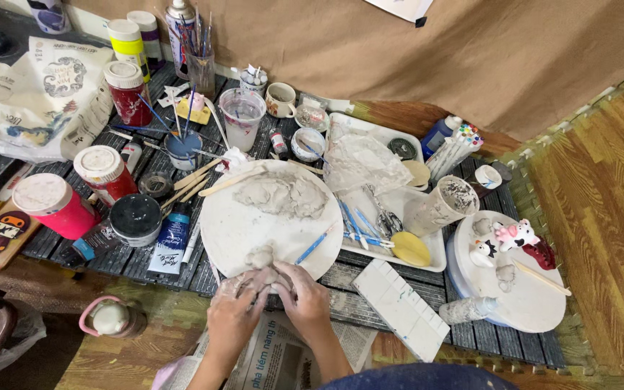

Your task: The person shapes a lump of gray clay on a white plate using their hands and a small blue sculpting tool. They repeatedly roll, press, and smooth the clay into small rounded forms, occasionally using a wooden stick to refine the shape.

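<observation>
A: What are the hands doing?

B: The left hand [234, 310] and right hand [305, 292] are both pressing on a small grey clay lump [265, 276] at the six o'clock edge of the round white board [236, 224]. The fingers are curling closed around the lump, which is sitting between the two hands and touching both.

A: And around it?

B: A smaller clay piece [260, 255] is lying just at twelve o'clock of the grip, a large clay mass [281, 193] farther up, and a blue-handled tool [315, 245] is resting at two o'clock
</observation>
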